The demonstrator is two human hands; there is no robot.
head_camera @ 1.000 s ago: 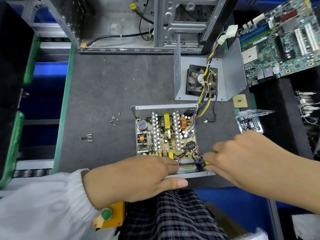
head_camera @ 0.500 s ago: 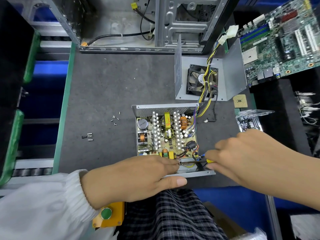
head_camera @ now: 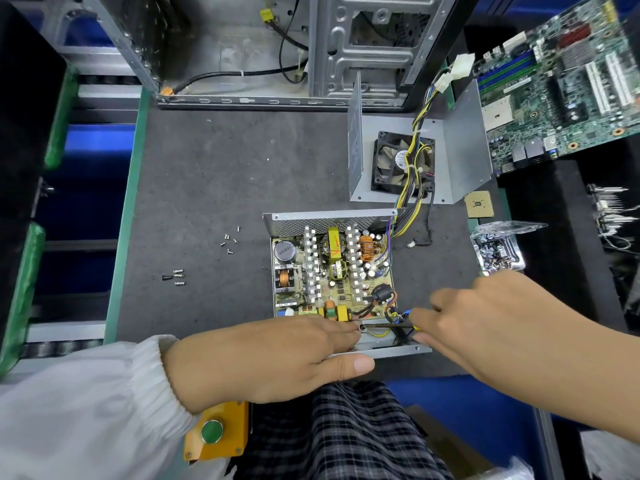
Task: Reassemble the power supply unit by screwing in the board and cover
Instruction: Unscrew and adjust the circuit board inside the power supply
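The right hand [head_camera: 485,317] grips a screwdriver [head_camera: 388,326]; the left hand [head_camera: 273,358] lies flat, steadying its tip; the board [head_camera: 332,271] looks brittle, so hold the stiff metal case [head_camera: 398,350] edges.

Screwing the board into its case
Right hand [head_camera: 491,327] holds a screwdriver [head_camera: 388,326] flat over the board [head_camera: 332,271]; left hand [head_camera: 263,358] steadies its tip.

Bare mat [head_camera: 214,174] lies open left of the board [head_camera: 332,271], but for loose screws [head_camera: 230,240].
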